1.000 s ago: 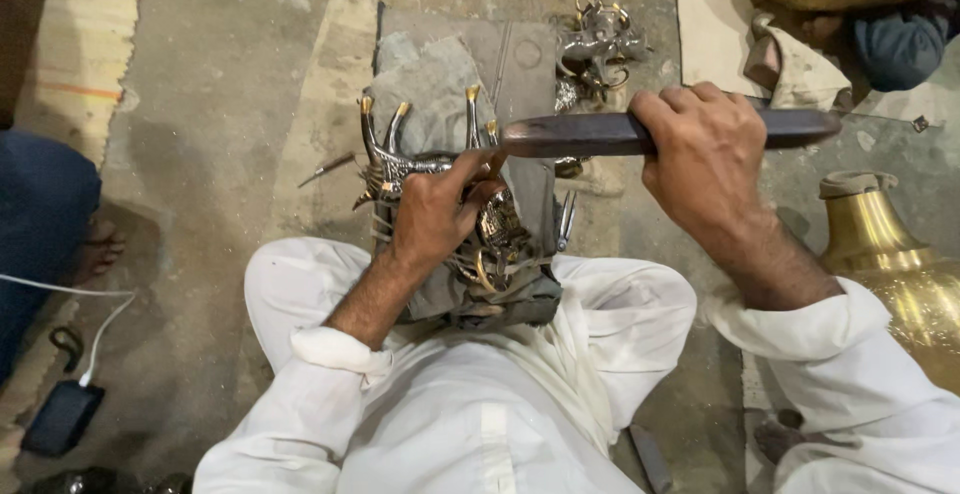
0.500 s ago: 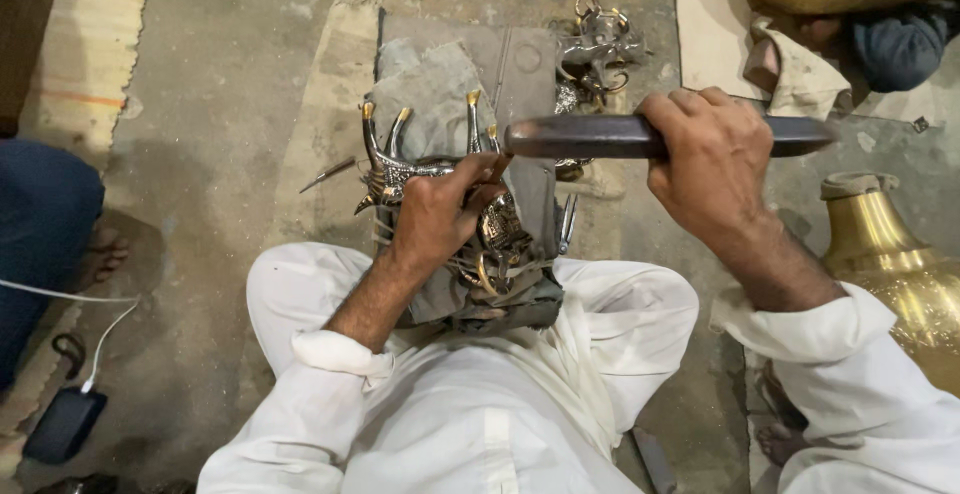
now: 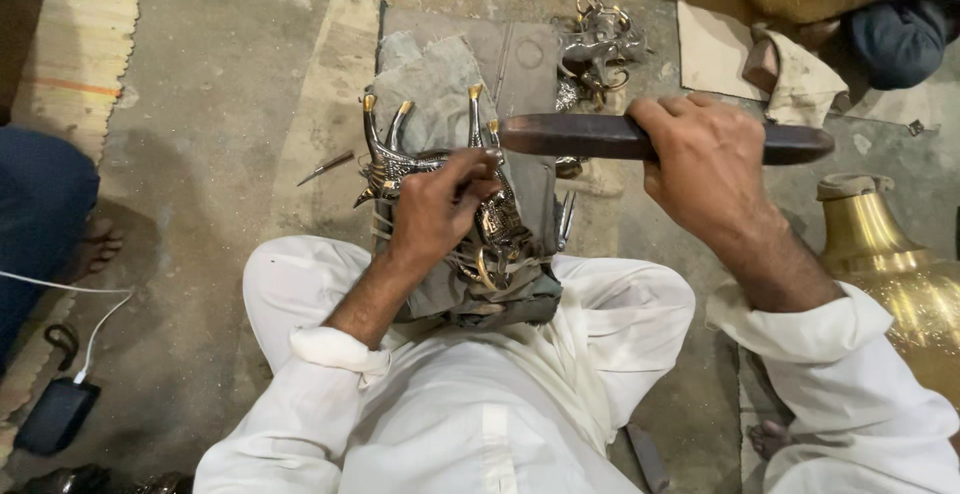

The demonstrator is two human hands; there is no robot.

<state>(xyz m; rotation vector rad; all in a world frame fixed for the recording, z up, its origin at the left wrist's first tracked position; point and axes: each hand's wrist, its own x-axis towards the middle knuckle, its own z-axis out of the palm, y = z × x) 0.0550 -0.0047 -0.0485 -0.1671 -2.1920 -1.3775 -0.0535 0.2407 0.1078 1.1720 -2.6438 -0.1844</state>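
Brass vase (image 3: 900,274) (right) flanks hands: left (image 3: 437,209) pinching metal figurine (image 3: 450,194), right (image 3: 705,169) gripping wooden mallet (image 3: 590,137).

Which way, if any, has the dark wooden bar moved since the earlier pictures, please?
No, not visibly: the wooden bar in the right hand keeps its left end beside the same gold-tipped prong of the metal ornament.

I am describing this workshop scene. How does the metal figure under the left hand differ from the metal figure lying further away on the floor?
The near metal figure rests on grey cloth under the left hand; the far metal figure lies untouched beyond the cloth. The near one shows upright gold-tipped prongs; the far one shows curled loops. Both are dark silver with brass accents.
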